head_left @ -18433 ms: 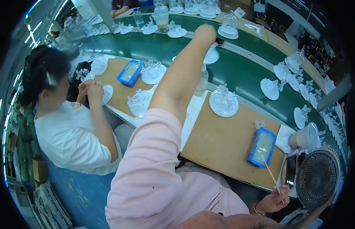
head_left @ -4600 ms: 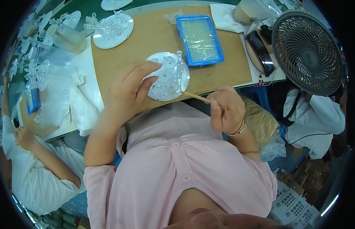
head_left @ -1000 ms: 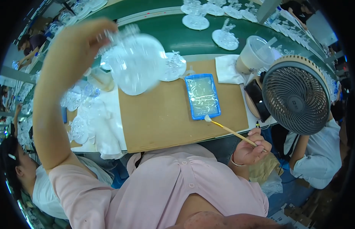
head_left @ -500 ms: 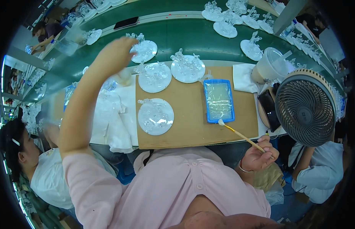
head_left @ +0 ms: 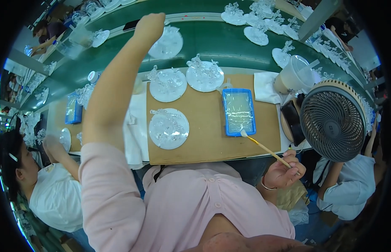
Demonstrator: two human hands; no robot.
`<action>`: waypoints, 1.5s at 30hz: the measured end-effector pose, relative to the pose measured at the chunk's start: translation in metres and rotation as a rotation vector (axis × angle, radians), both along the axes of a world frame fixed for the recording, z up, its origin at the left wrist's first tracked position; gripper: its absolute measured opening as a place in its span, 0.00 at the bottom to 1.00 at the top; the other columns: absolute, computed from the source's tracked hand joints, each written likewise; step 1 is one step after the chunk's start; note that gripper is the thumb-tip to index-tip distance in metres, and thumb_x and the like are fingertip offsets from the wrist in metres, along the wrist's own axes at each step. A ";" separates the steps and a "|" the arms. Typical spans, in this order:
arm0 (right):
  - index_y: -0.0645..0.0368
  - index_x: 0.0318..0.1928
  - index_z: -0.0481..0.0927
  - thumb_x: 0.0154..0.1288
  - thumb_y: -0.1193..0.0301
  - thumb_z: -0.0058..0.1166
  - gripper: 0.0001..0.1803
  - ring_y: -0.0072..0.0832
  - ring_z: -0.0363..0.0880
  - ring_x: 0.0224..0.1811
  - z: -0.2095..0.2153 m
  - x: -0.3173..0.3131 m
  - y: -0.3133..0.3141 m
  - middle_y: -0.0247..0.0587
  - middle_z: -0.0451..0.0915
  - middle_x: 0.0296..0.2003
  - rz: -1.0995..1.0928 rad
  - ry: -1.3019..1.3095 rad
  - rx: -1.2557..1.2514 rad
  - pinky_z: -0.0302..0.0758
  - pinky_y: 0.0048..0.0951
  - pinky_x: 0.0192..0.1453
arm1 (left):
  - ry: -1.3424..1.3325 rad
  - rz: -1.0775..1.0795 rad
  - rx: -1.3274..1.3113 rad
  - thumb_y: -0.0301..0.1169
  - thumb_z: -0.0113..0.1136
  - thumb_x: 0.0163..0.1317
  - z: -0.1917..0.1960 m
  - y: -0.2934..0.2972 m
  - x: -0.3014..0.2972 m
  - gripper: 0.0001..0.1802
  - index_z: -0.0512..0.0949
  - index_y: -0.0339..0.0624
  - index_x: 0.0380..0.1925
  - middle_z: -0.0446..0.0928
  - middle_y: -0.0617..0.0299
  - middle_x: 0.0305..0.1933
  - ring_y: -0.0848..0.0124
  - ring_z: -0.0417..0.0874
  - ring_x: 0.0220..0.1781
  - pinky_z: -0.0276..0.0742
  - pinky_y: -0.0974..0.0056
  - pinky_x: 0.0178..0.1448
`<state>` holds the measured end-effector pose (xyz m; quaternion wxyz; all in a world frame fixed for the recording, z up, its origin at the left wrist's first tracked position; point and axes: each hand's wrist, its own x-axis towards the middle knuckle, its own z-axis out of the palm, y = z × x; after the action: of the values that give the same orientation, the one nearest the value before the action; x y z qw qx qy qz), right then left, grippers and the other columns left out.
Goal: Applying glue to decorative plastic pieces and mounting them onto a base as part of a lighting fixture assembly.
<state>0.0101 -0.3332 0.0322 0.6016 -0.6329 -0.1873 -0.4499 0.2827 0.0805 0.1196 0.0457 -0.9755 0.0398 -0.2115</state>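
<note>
Near the top of the frame, left of center, a worker's left hand (head_left: 151, 27) reaches over a green belt (head_left: 229, 46), the forearm (head_left: 111, 92) rising steeply and leaning right out of a pink sleeve (head_left: 111, 180) at lower left. The back of the hand faces the camera, its fingers bent and their tips out of sight; a blurred white disc (head_left: 167, 44) shows right against its lower right side, though whether the fingers grip it cannot be told. At lower right, the right hand (head_left: 284, 172) is held low, thumb and curled fingers closed around the handle of a thin brush (head_left: 267, 150). The brush slants to the upper left, its pale bristles at the lower rim of a blue tray (head_left: 233, 134) just right of center. Under the tray spreads a brown board (head_left: 208, 147) bearing three more discs topped with clear pieces: a left disc (head_left: 167, 86) and a right disc (head_left: 205, 77) side by side along its upper edge, and a near disc (head_left: 169, 129) below them. A white cloth (head_left: 266, 87), a lidded cup (head_left: 293, 77) and a dark fan (head_left: 333, 122) line the right side, while a co-worker (head_left: 56, 197) in white sits at far left.
</note>
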 end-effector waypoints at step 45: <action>0.61 0.38 0.65 0.75 0.67 0.37 0.10 0.35 0.68 0.31 0.000 -0.030 0.005 0.43 0.70 0.27 0.145 -0.007 0.033 0.65 0.42 0.48 | 0.624 -0.377 -0.266 0.30 0.61 0.58 0.007 -0.024 -0.227 0.13 0.79 0.45 0.45 0.81 0.53 0.44 0.54 0.81 0.46 0.76 0.54 0.49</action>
<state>-0.0196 -0.3286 0.0322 0.6421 -0.6061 -0.2274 -0.4106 0.0554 0.0563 0.1263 -0.1351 -0.9660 0.2025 0.0876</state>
